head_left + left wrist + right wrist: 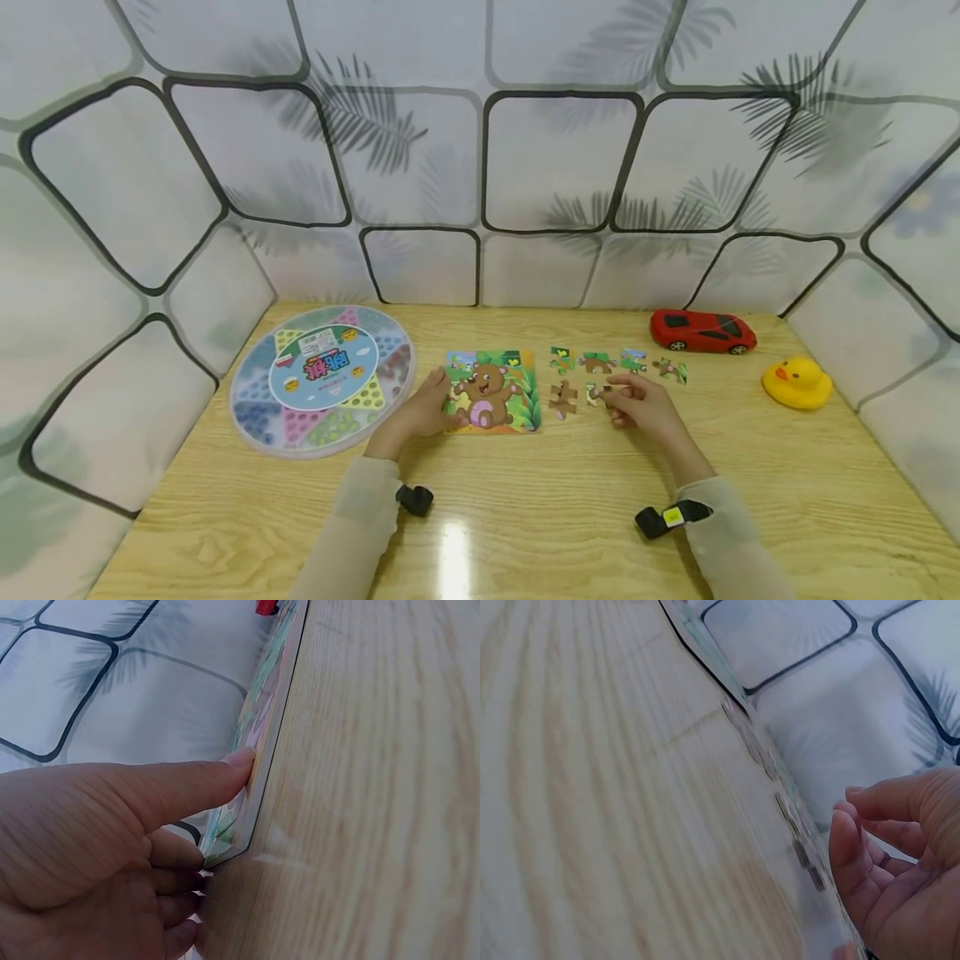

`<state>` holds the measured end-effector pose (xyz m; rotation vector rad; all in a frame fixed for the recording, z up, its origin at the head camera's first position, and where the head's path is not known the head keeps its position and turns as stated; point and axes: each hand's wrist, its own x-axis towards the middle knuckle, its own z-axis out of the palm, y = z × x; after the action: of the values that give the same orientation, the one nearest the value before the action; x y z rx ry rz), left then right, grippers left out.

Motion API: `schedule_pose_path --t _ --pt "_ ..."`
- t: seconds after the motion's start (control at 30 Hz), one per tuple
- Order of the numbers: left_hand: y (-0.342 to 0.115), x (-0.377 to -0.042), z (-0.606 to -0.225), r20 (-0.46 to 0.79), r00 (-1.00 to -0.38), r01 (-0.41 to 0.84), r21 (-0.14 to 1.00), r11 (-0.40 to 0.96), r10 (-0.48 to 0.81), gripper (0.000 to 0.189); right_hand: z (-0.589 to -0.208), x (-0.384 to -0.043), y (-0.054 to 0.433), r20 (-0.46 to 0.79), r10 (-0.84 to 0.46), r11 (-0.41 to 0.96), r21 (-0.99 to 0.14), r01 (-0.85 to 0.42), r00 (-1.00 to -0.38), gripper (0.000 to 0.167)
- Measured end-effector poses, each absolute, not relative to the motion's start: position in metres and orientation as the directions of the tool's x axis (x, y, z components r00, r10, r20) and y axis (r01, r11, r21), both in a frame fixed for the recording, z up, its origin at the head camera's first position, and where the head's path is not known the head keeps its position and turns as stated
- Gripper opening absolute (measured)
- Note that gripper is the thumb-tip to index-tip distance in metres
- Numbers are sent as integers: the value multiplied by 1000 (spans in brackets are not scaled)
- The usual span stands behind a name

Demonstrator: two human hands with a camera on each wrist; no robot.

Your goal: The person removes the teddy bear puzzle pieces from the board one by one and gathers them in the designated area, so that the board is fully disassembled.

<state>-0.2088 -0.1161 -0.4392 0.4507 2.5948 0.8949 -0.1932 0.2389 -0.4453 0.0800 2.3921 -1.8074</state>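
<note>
A jigsaw board (491, 392) with a cartoon bear picture lies flat on the table. My left hand (431, 407) rests at its left side, and in the left wrist view the thumb (240, 759) touches the front edge while the fingers lie by the corner. Right of the board, several loose jigsaw pieces (562, 398) are spread in two rows. My right hand (637, 404) is over the nearer row, its fingertips right at a puzzle piece (592, 394). Seen from the right wrist, thumb and forefinger are bent close together with nothing visible between them.
A round Chinese checkers set (251, 392) with coloured marbles lies at the left. A red toy car (702, 332) stands at the back right, and a yellow rubber duck (797, 383) sits near the right wall. Patterned fabric walls (555, 167) enclose the wooden table (525, 517).
</note>
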Motion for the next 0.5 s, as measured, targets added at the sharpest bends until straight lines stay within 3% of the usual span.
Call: schedule_pose_path --t 0.5 --pt "-116 -209 -439 -231 -884 180 633 753 405 79 -443 -196 191 -93 -189 320 -947 28 -978 35"
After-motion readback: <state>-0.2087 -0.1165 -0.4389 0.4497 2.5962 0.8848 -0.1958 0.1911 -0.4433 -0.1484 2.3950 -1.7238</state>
